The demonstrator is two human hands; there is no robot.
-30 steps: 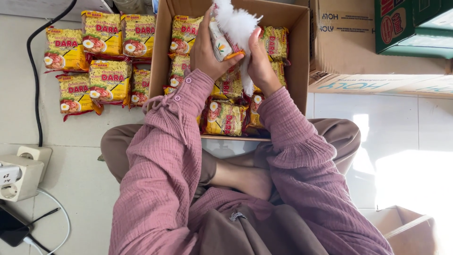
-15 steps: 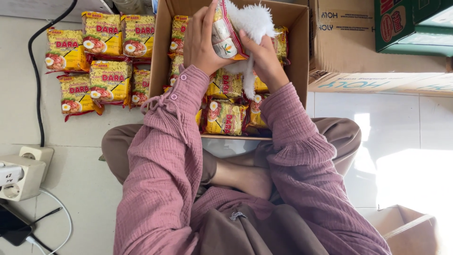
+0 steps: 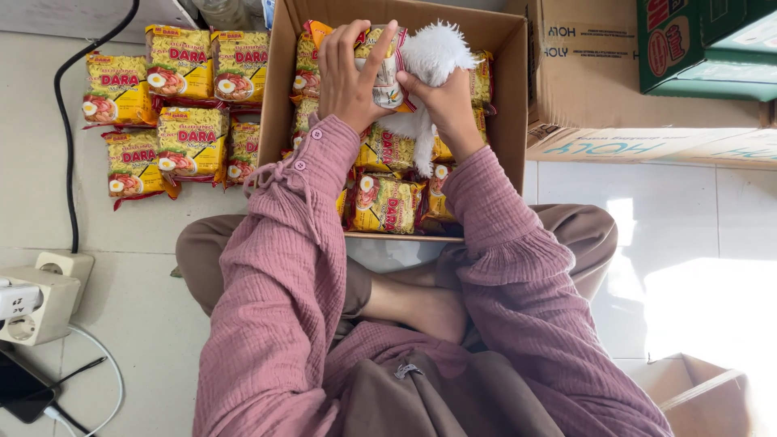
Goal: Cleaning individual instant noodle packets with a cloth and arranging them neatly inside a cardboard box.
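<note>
I sit cross-legged in pink sleeves before an open cardboard box (image 3: 279, 97) holding several yellow noodle packets (image 3: 387, 202). My left hand (image 3: 348, 77) grips one noodle packet (image 3: 386, 69) held upright over the box. My right hand (image 3: 441, 101) holds a white fluffy soft toy (image 3: 433, 57) pressed against that packet. Both hands hover above the packets in the box.
Several more yellow noodle packets (image 3: 174, 97) lie on the tiled floor left of the box. A black cable (image 3: 65, 121) runs to a white power strip (image 3: 32, 299). Cardboard cartons (image 3: 615, 89) and a green box (image 3: 704, 44) stand at right; a small open carton (image 3: 696, 396) sits bottom right.
The packet in my left hand has turned and dropped a little toward the box. The white toy has shifted right, beside the packet, with my right hand closed under it.
</note>
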